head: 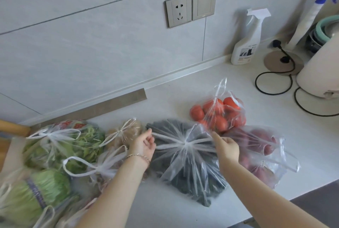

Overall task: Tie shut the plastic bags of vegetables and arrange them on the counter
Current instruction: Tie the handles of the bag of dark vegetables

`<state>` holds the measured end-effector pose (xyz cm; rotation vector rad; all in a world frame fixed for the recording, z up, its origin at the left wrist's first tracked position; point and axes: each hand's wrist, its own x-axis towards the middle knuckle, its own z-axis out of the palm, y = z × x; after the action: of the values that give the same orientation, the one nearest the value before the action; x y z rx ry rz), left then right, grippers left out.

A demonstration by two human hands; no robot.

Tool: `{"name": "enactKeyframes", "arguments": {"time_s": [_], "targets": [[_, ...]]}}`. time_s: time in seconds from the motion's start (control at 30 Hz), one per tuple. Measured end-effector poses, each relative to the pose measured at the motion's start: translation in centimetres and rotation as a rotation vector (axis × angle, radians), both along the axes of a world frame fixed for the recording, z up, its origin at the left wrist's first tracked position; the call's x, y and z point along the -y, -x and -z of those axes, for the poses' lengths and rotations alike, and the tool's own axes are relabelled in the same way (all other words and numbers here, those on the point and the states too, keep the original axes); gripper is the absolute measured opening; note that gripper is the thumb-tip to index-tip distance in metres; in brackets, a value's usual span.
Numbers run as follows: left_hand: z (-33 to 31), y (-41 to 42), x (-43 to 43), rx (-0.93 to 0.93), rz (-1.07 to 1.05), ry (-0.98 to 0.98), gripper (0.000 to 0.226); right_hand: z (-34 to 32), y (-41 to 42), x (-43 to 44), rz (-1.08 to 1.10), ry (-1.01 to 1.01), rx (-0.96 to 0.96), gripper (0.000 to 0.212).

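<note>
A thin clear plastic bag of dark leafy greens (185, 163) lies near the front edge of the white counter (275, 127), between tied bags and a bag of red tomatoes (218, 114). The left hand (145, 145) and right hand (226, 148) each pinch one handle strip, drawing the knot (185, 143) tight. The film likely feels light, soft and slippery; grip the strips near the knot.

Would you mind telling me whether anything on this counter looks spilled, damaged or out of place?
Nothing stands out. No produce has spilled, and no bag looks torn. The left hand and right hand pull the handles of the dark greens bag apart; the tomato bag behind it looks tied.
</note>
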<state>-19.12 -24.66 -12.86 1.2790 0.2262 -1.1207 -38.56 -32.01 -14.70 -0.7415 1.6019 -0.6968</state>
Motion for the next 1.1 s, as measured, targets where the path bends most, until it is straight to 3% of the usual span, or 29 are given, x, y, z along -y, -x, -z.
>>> {"name": "enactKeyframes", "arguments": {"time_s": [0.03, 0.07, 0.13, 0.2, 0.27, 0.33, 0.4, 0.47, 0.57, 0.77, 0.83, 0.9, 0.97, 1.03, 1.1], "targets": [[-0.5, 0.7, 0.8, 0.055, -0.036, 0.078, 0.017, -0.5, -0.4, 0.2, -0.039, 0.119, 0.018, 0.025], [-0.9, 1.5, 1.3, 0.137, -0.012, 0.135, 0.021, -0.8, -0.8, 0.2, -0.122, 0.23, 0.009, 0.021], [-0.5, 3.0, 1.7, 0.389, 0.155, 0.135, 0.057, -0.5, -1.3, -0.2, -0.346, 0.397, -0.081, 0.019], [0.4, 4.4, 1.7, 0.819, 0.415, -0.049, 0.069, 1.3, -1.6, -0.7, -0.55, 0.557, -0.238, 0.018], [2.4, 4.8, 1.0, 1.221, 0.62, -0.281, 0.072, 3.5, -1.7, -1.2, -0.794, 0.654, -0.408, 0.048], [4.0, 4.3, 0.5, 1.249, 0.741, -0.55, 0.07, 5.5, -1.6, -1.7, -1.023, 0.65, -0.573, 0.077], [5.2, 3.6, -0.1, 1.205, 0.898, -0.688, 0.061, 6.8, -1.2, -2.3, -1.168, 0.705, -0.777, 0.076], [6.2, 3.0, -0.6, 1.26, 1.051, -0.758, 0.058, 7.1, -1.2, -2.6, -1.277, 0.63, -0.886, 0.071], [7.1, 2.5, -1.3, 1.258, 1.12, -0.812, 0.054, 7.0, -1.3, -2.4, -1.321, 0.499, -0.887, 0.071], [7.4, 2.2, -0.6, 1.252, 1.194, -0.861, 0.055, 6.9, -1.4, -2.1, -1.344, 0.542, -0.97, 0.071], [6.4, 2.0, 0.1, 1.186, 1.265, -0.873, 0.052, 6.7, -1.5, -1.9, -1.274, 0.588, -0.896, 0.056], [4.9, 2.0, 0.6, 1.129, 1.239, -0.827, 0.046, 5.2, -1.7, -1.0, -1.165, 0.542, -0.617, 0.026], [2.7, 1.5, 1.2, 1.037, 0.971, -0.611, 0.036, 2.4, -1.9, 0.1, -0.876, 0.43, -0.297, 0.027], [-0.4, 1.1, 1.8, 0.792, 0.615, -0.395, 0.027, -0.7, -1.8, 1.5, -0.545, 0.278, 0.038, 0.025], [-3.4, 0.9, 2.3, 0.478, 0.383, -0.163, 0.045, -3.2, -1.6, 3.0, -0.418, 0.068, 0.394, 0.038]]}}
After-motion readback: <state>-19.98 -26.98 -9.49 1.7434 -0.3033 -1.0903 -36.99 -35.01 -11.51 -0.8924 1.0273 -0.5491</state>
